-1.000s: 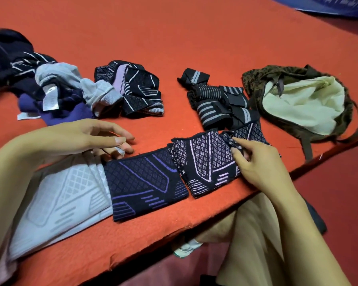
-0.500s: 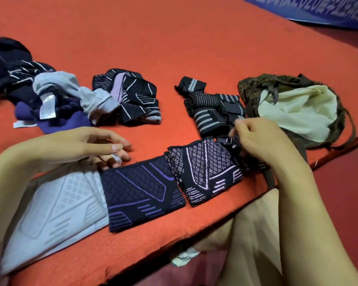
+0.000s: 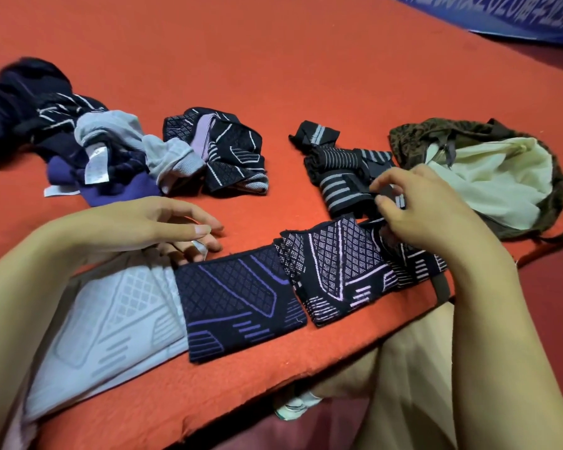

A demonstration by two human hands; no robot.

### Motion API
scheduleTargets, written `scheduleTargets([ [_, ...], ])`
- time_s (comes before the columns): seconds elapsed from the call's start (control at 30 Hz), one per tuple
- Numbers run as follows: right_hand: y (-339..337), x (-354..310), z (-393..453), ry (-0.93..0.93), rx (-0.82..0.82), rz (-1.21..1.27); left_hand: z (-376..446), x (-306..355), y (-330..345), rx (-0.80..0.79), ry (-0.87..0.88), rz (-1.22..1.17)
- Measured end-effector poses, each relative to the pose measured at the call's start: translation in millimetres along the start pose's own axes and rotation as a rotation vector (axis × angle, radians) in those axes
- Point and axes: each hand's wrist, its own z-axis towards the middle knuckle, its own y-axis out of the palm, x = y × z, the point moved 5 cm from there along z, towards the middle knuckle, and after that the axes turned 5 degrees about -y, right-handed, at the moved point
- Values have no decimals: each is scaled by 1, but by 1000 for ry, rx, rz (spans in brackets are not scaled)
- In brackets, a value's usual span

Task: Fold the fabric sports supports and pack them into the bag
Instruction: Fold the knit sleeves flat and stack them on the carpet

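Step in hand: you look to be between folding and packing, with folded pieces lined up along the near edge of the orange mat (image 3: 306,60).
Right hand: your right hand (image 3: 416,216) hovers above the right end of the black-and-pink support (image 3: 345,271), fingers curled in a pinch near a dark striped strap (image 3: 348,177); whether it actually holds fabric, you can't tell from here.
Left hand: your left hand (image 3: 163,227) rests relaxed at the seam between the grey support (image 3: 111,323) and the black-and-purple support (image 3: 238,300), gripping nothing.
Bag: the bag (image 3: 488,177) lies open just beyond your right hand, pale lining showing, mouth towards you.
Unfolded pile: a crumpled heap (image 3: 88,157) and one loose black-and-pink piece (image 3: 225,154) wait at the far left.
Next move, my guess: take a firm hold on one folded piece, keep the fold flat, and carry it right into the bag's mouth.
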Motion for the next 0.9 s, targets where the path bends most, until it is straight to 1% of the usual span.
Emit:
scheduleTargets([
  [0.07, -4, -14, 12, -79, 25, 4, -8, 7, -1, 68, 17, 7],
  [0.13, -9, -36, 24, -171, 63, 2, -13, 7, -4, 71, 0, 29],
  [0.17, -9, -49, 30, -207, 56, 10, -19, 11, 0, 54, -17, 34],
  [0.23, -2, -81, 44, -297, 1, 27, -26, 12, -6, 76, -8, 34],
  [0.33, 18, -126, 71, -406, -90, 55, -40, 28, -5, 161, 37, -9],
  [0.4, 33, -148, 96, -427, -123, 70, -49, 38, -2, 180, 88, -53],
  [0.47, 47, -165, 122, -413, -125, 81, -50, 40, -9, 245, 102, -79],
  [0.6, 78, -178, 166, -362, 3, 189, -48, 41, -22, 356, 147, -65],
  [0.73, 120, -155, 165, -275, 100, 179, -49, 42, -32, 441, 166, -95],
  [0.8, 120, -143, 167, -268, 182, 231, -48, 41, -36, 476, 175, -93],
  [0.83, 115, -138, 169, -274, 249, 310, -47, 42, -37, 487, 178, -101],
  [0.9, 98, -135, 169, -297, 355, 584, -47, 45, -37, 516, 186, -142],
])
